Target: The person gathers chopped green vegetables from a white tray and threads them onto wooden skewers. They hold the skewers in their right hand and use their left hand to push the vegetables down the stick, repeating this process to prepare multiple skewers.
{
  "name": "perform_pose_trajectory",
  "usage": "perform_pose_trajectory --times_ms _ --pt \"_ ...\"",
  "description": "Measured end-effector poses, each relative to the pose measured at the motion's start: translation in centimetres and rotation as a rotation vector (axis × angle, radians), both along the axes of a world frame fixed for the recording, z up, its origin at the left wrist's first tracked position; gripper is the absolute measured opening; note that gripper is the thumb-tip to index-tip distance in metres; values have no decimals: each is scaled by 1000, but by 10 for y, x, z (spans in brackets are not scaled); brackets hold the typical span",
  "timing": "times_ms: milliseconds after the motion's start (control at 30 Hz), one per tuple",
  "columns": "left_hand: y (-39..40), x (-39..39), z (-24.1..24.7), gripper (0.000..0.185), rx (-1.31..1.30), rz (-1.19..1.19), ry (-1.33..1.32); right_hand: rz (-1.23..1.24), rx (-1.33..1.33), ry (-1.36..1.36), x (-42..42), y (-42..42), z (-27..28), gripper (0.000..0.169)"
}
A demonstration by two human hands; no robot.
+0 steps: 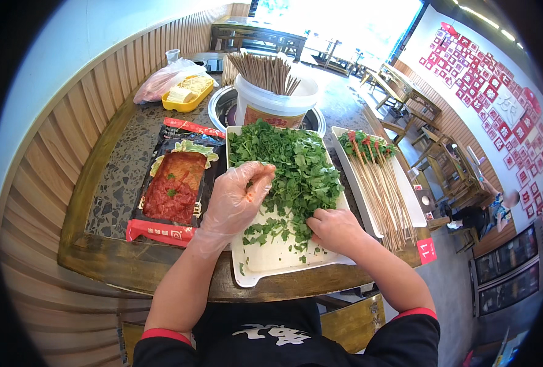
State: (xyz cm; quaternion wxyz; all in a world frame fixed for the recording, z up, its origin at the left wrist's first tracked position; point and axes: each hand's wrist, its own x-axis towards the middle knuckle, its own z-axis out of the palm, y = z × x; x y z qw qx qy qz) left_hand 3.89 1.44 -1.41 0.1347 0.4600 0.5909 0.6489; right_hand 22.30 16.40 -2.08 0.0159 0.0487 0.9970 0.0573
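A heap of green cilantro fills the far part of a white tray, with loose leaves scattered nearer me. My left hand, in a clear plastic glove with reddish smears, hovers over the tray's left side. Its thumb and fingers are pinched together; whether something small sits between them is hidden. Bare and curled, my right hand grips leaves at the heap's near right edge. Left of the tray lies a black and red food package holding red marinated meat.
On the right, a narrow white tray holds skewers with red meat and cilantro. Behind stands a white bucket of wooden sticks. A yellow tray and plastic bag sit back left. A person sits far right.
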Motion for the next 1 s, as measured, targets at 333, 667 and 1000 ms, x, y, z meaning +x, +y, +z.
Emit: perform_pose_trajectory --times_ms 333,667,1000 --pt "0 -3 -3 16 14 16 -5 -159 -120 -61 -13 -13 3 23" --pt "0 -2 -3 16 10 14 -7 -118 44 -119 -20 -18 -2 23" --pt "-1 -4 0 17 16 27 18 -131 -49 -25 -45 -24 -3 22"
